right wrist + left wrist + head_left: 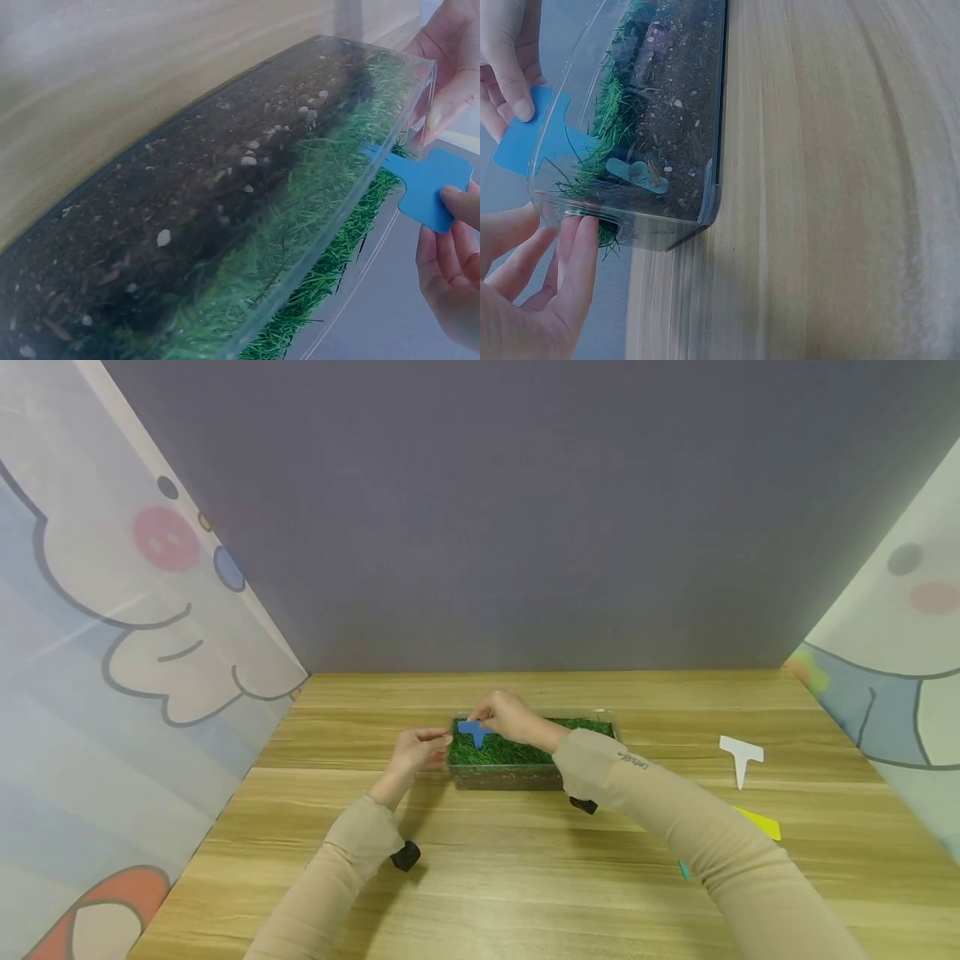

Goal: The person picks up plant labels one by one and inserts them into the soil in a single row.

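My right hand [510,717] pinches the wide top of a blue T-shaped plant label [474,728] between thumb and fingers. The label's stem points down into green grass at the left end of a clear plastic box [495,779]. Dark soil [180,195] with white specks lies beneath the grass, seen through the wall. In the left wrist view a pale blue strip [637,175] shows through the wall against the soil. My left hand [414,752] touches the box's left end, its fingers [581,244] fairly straight against the wall.
On the wooden table [487,877], right of the box, lie a white T-shaped label [741,756], a yellow piece [761,823] and a teal piece [684,869], the latter two partly behind my right sleeve. A grey panel [480,527] stands behind; printed cloths [112,610] flank the sides.
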Demonstrator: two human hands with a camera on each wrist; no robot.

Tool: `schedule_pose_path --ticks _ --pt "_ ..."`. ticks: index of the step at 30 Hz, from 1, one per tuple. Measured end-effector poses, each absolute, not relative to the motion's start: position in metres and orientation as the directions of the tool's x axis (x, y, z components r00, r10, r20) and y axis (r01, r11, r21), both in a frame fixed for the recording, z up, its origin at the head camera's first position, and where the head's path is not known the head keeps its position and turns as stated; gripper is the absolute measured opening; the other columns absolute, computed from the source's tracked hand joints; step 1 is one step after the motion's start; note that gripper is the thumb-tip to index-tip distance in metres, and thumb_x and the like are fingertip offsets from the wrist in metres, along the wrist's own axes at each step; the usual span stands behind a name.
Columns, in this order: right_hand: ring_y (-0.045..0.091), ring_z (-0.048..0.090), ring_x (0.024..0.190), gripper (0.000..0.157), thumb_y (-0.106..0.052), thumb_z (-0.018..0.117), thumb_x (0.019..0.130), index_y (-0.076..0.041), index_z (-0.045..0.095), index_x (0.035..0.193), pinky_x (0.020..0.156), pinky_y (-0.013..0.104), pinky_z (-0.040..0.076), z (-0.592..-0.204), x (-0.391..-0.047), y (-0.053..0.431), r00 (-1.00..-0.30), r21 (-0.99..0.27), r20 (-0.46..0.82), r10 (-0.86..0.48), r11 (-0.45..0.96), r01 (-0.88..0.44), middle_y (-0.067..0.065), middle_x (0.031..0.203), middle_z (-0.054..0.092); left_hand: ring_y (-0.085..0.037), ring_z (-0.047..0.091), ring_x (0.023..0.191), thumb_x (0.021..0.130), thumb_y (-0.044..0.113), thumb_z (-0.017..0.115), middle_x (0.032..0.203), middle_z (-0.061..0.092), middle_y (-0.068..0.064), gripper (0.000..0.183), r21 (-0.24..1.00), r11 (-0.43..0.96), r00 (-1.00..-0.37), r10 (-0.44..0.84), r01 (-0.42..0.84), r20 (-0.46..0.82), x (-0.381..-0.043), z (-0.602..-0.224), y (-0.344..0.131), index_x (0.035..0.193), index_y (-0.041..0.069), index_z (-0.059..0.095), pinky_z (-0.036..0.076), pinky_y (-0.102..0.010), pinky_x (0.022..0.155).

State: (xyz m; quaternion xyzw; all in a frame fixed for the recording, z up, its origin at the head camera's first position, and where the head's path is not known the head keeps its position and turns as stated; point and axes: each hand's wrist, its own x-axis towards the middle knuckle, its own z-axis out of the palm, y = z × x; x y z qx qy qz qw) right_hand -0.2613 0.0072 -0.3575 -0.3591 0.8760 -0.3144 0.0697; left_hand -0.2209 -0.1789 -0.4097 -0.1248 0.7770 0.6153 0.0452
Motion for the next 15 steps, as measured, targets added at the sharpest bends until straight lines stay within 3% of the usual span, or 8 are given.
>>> schedule_pose_path --ticks 15 --pt "0.022 0.059 0.091 0.021 0.000 0.056 0.085 -0.001 0.064 0.105 0.074 0.027 0.052 -0.3572 -0.2554 0.0050 -0.744 -0.617 0.110 -0.659 0.541 -0.571 0.012 0.102 0.062 -0.019 0.059 0.065 0.084 0.009 0.059 0.107 0.058 -0.023 0.027 0.952 0.200 -0.970 -0.124 -0.233 -0.211 -0.2203 -0.4109 -0.1805 0.109 -0.002 0.061 0.052 -0.045 0.077"
